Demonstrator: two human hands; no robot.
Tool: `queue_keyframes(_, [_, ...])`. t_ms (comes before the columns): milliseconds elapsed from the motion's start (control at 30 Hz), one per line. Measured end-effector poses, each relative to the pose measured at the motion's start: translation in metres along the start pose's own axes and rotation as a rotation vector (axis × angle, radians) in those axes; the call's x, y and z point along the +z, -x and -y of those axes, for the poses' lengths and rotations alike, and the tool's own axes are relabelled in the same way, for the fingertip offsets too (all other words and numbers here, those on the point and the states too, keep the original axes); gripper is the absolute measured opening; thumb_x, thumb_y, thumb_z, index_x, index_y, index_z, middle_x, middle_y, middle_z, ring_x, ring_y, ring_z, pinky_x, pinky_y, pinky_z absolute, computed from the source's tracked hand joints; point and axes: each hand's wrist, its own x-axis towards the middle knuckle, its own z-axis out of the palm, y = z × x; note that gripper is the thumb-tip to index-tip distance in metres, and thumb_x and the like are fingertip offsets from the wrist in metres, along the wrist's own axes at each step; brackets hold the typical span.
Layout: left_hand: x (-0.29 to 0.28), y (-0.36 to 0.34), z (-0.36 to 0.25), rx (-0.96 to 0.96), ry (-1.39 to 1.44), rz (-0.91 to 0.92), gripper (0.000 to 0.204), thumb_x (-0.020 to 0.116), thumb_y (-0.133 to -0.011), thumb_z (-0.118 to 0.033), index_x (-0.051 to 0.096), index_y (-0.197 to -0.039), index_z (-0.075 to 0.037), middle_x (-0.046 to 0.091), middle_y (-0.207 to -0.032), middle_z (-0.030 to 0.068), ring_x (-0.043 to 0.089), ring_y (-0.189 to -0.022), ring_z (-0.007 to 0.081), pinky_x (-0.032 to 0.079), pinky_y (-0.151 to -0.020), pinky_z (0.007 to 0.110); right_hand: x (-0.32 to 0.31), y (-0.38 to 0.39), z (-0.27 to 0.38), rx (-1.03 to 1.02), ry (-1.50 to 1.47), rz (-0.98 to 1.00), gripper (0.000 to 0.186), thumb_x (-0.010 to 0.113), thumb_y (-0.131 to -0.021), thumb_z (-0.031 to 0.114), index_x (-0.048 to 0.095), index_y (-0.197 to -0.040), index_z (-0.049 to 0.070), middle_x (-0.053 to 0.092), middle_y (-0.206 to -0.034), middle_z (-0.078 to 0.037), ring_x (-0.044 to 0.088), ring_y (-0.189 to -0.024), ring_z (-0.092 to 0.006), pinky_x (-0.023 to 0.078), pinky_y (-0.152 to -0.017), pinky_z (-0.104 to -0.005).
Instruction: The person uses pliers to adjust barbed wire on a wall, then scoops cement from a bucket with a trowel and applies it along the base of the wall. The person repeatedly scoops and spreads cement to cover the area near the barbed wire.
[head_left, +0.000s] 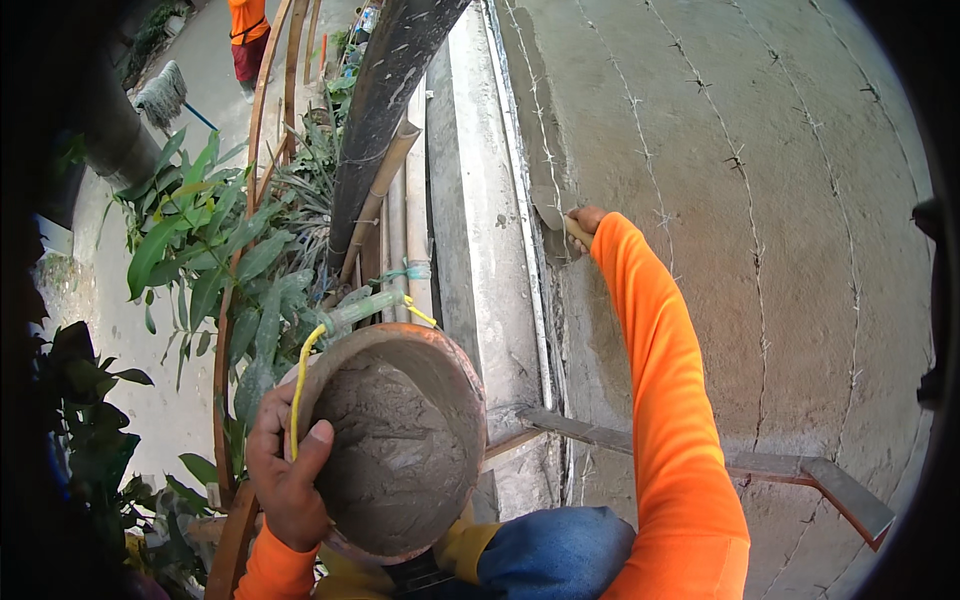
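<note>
My left hand grips the left rim of a round bucket, thumb over the edge. Wet grey mortar fills much of the bucket's inside. A yellow cord with a pale green tube handle lies across the bucket's far side. Farther out, my right hand is closed around the wooden handle of a trowel. The trowel's blade is at the left edge of the grey plastered wall, beside a darker, damp-looking strip. Part of the blade is hard to tell from the mortar there.
Strands of barbed wire run across the wall. A flat metal bracket crosses below my right arm. Beside the concrete ledge stand pipes and a dark beam. Leafy plants grow left; a person stands beyond.
</note>
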Motion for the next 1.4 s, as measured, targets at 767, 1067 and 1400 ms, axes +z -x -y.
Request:
queue_keyframes(767, [0.001, 0.001, -0.004, 0.004, -0.035, 0.041, 0.04, 0.064, -0.09, -0.014, 0.061, -0.124, 0.007, 0.061, -0.115, 0.0087, 0.055, -0.11, 0.0173, 0.039, -0.104, 0.032, -0.012, -0.029, -0.005, -0.129, 0.55, -0.024, 0.032, 0.043, -0.104, 0.018, 0.069, -0.1, 0.0, 0.068, -0.078, -0.017, 0.065, -0.058, -0.029, 0.053, -0.049, -0.0458])
queue_keyframes(1067, [0.001, 0.002, -0.003, 0.049, -0.053, 0.027, 0.039, 0.063, -0.09, -0.013, 0.061, -0.123, 0.008, 0.06, -0.116, 0.0096, 0.055, -0.111, 0.0176, 0.039, -0.104, 0.032, -0.009, 0.007, -0.022, -0.249, 0.995, -0.133, 0.042, 0.044, -0.105, 0.03, 0.073, -0.094, 0.002, 0.071, -0.082, -0.016, 0.068, -0.062, -0.0299, 0.056, -0.061, -0.048])
queue_keyframes(1400, [0.004, 0.005, -0.002, 0.038, -0.03, 0.044, 0.037, 0.065, -0.09, -0.014, 0.062, -0.12, 0.007, 0.061, -0.119, 0.0112, 0.055, -0.114, 0.0187, 0.039, -0.105, 0.034, -0.014, -0.021, 0.005, -0.417, 0.686, -0.155, 0.046, 0.042, -0.107, 0.033, 0.067, -0.088, 0.0, 0.068, -0.077, -0.016, 0.066, -0.06, -0.0292, 0.055, -0.058, -0.0484])
